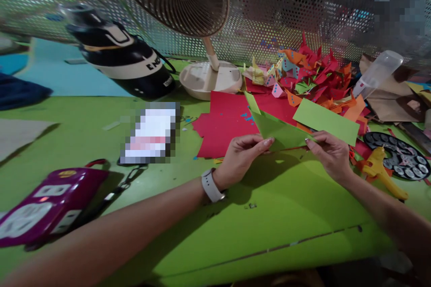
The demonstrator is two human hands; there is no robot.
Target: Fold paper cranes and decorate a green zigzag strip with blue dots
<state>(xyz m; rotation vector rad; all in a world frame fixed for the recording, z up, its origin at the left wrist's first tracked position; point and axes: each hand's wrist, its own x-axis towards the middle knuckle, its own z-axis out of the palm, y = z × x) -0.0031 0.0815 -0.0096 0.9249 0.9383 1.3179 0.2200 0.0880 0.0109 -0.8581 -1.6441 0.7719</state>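
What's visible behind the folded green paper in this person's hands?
Red paper shows behind the folded green paper, extending past its left side and upper edge. Whatever the folded sheet covers can't be seen.

The green tabletop [286,215] has a broken dark line [291,245] along its near part. At left lie a purple socket box [50,204], a phone [150,134] and a blue sheet [74,71]. A fan [215,82] stands toward the back, a black bottle [128,60] near it. Red paper [225,121] lies mid-surface; at right, a palette [412,159] and yellow glue gun [377,168].
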